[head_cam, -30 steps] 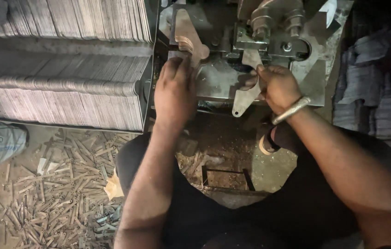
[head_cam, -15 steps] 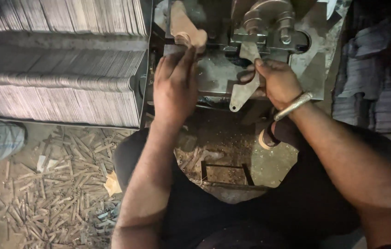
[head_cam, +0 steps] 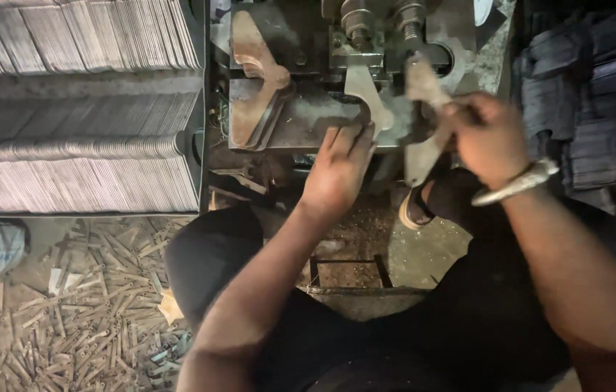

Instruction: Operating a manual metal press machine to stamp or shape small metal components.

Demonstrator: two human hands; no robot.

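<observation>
Surface: grey steel press bed (head_cam: 308, 123), grimy, at 12 o'clock.
Room: dirt floor (head_cam: 431, 254); two stacks of thin metal blanks (head_cam: 75, 109) at 10.
Left hand (head_cam: 337, 170): fingers flat, released, touching the bed.
Right hand (head_cam: 486, 138): clenched round one flat curved metal blade blank (head_cam: 420, 123), at 1.
Scrap strips (head_cam: 83, 312): too many to count, at 8.

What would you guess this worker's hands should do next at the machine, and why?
Probably lower the flat metal blank in the right hand onto the machine bed. The blank is lifted beside the die, and the left hand rests at the bed's front edge, touching another shaped piece there.
</observation>
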